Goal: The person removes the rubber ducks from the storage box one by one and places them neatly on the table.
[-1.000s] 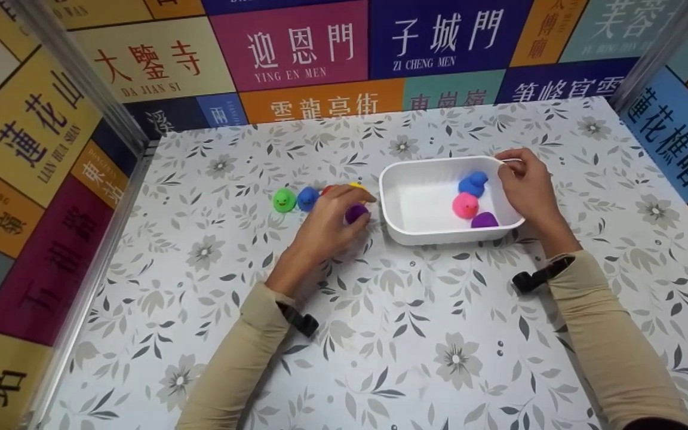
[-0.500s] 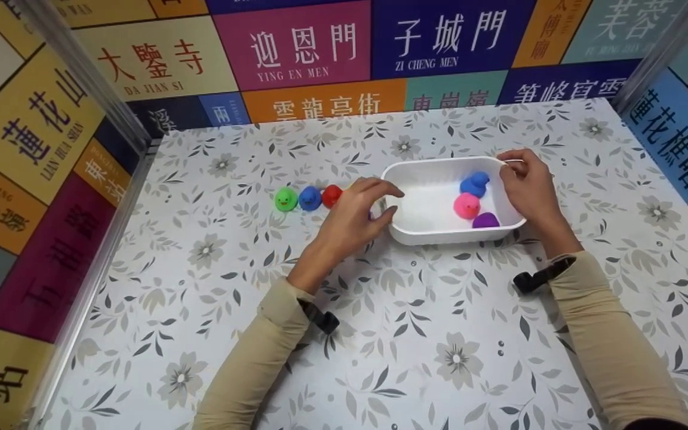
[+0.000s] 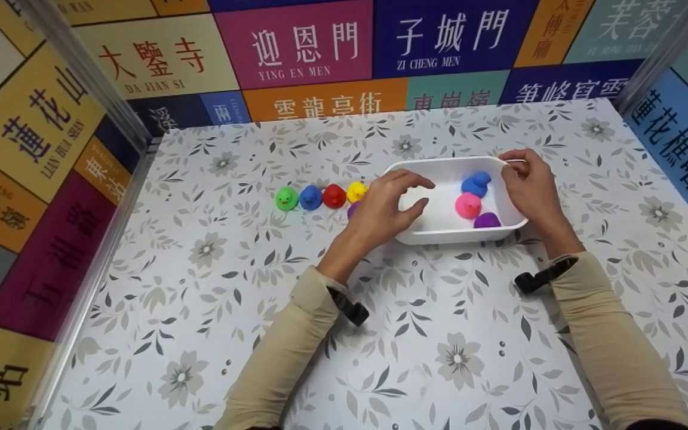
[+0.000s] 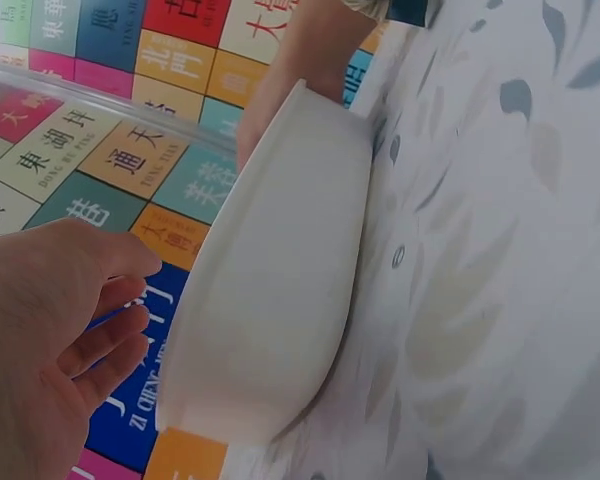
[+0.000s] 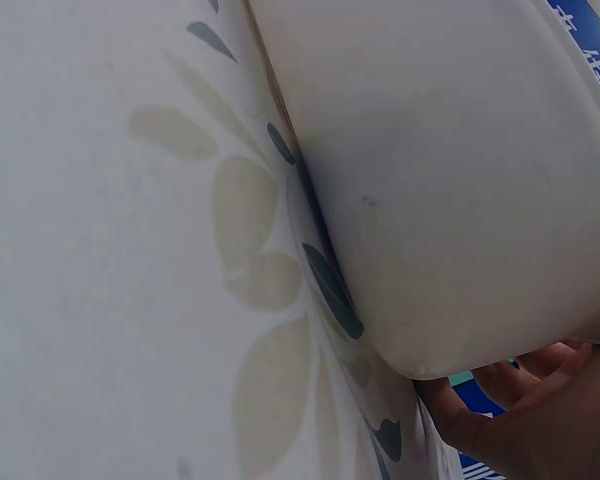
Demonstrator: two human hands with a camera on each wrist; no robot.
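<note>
A white plastic tub [image 3: 463, 237] stands on the table, with a blue toy duck [image 3: 476, 184], a pink toy duck [image 3: 468, 205] and a purple toy duck [image 3: 487, 220] at its right end. Over the tub's left end is my left hand [image 3: 384, 203], thumb and fingers apart and holding nothing. In the left wrist view, that hand [image 4: 50, 330] appears beside the tub's rim. My right hand [image 3: 529, 185] pinches the tub's right rim; in the right wrist view its fingers [image 5: 460, 412] lie by the tub's corner.
Left of the tub sit green [image 3: 286, 198], blue [image 3: 311, 197], red [image 3: 334, 196] and yellow [image 3: 356, 192] toy ducks in a row. Another purple duck [image 3: 353, 209] is partly hidden behind my left hand. Panelled walls [image 3: 308, 48] edge the flower-patterned table [image 3: 404, 358].
My left hand has moved right, from above the row of ducks to over the tub's left end, uncovering the red and yellow ducks. The right hand stays on the rim.
</note>
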